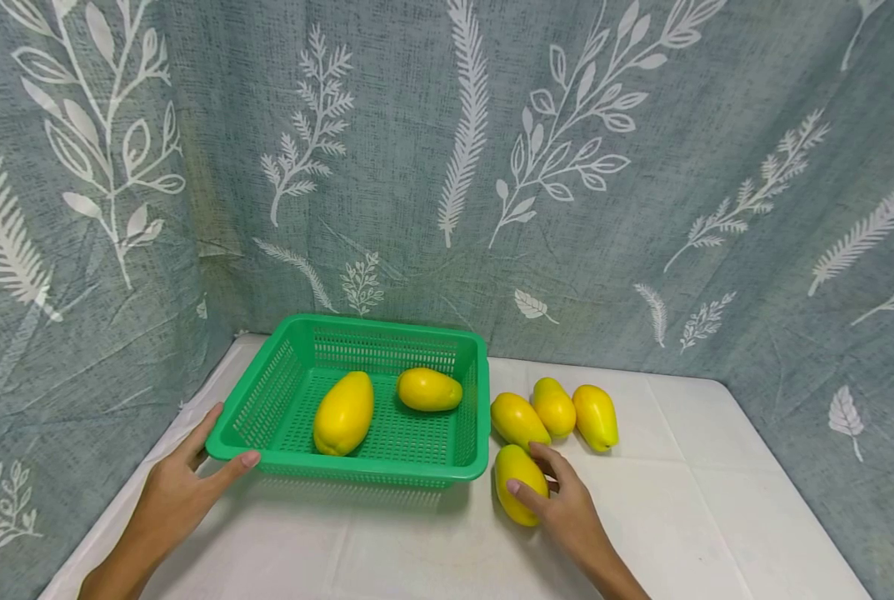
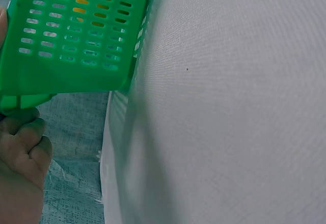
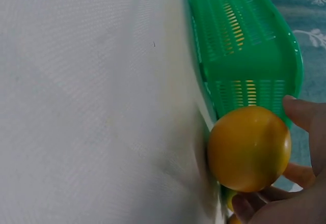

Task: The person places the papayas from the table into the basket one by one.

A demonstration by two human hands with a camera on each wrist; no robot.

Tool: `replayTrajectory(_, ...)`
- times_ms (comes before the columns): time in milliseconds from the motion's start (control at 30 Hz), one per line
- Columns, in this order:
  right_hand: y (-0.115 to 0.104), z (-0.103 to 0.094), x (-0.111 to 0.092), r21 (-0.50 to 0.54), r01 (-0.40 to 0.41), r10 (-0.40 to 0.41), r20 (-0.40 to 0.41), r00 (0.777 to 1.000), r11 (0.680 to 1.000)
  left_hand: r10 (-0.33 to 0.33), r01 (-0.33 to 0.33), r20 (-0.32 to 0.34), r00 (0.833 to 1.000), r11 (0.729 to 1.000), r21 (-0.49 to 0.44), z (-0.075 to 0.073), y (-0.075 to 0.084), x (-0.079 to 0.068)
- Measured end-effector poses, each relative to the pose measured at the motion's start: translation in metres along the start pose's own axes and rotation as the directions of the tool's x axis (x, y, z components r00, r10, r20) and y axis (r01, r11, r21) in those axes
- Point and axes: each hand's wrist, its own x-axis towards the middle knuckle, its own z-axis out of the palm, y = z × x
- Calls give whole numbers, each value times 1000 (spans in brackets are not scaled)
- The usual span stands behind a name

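Observation:
My left hand [image 1: 175, 498] grips the near left corner of a green plastic basket [image 1: 357, 468], with the thumb over its rim. In the left wrist view, curled fingers [image 2: 31, 142] show below the basket's corner. Inside the basket lie two yellow mangoes, a large one [image 1: 344, 414] on the left and a smaller one [image 1: 429, 390] on the right. Just right of the basket, my right hand [image 1: 565, 502] holds a yellow mango [image 1: 521, 485] that lies on the table, thumb on the near side and fingers around the far side. The right wrist view shows this mango [image 3: 249, 150] end-on.
Beyond my right hand, three more mangoes lie close together: one [image 1: 520, 420] beside the basket, one [image 1: 554, 407] in the middle, one [image 1: 596, 417] with a greenish tip. White cloth covers the table [image 1: 686, 500]. A grey-green leaf-patterned curtain [image 1: 402, 167] stands behind and at both sides.

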Motion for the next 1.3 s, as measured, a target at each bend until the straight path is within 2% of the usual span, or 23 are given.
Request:
replayTrajectory(800,4,4,-1,-75,-41,44,43,998,996,-9,9,9,1000,1000,-13,0,1,0)
replayTrajectory(1300,4,4,-1,-70,-33,36,39,999,997,1,-1,3,1000,1000,-21,0,2,1)
